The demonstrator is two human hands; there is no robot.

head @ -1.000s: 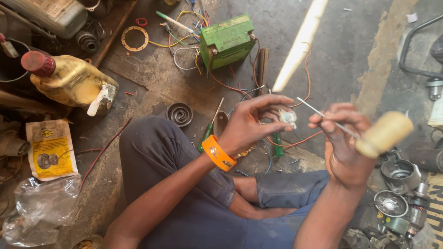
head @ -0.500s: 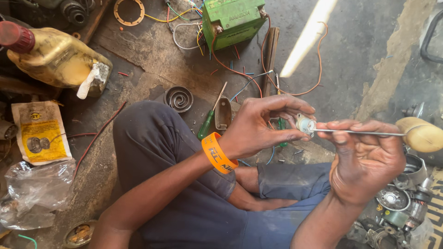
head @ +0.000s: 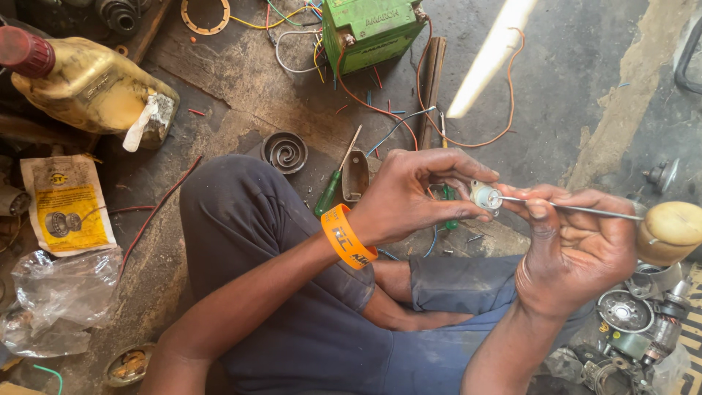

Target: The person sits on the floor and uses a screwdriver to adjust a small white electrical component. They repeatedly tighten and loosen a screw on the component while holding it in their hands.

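Left hand (head: 409, 197) pinched on small metal part (head: 484, 196), right hand (head: 578, 249) clamped on screwdriver (head: 585, 211); risk: tip slipping into fingers.

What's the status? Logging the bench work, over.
Left hand pinches small round metal part. Right hand holds cream-handled screwdriver, tip at part. Nothing between.

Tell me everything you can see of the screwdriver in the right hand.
The screwdriver has a thin, bare metal shaft and a rounded, pale cream handle, seemingly wood or plastic. It lies almost level, handle out to the right. The right hand pinches the shaft between thumb and fingers, not the handle. Its tip meets a small silvery round part held in the left hand. Tip shape is hidden.
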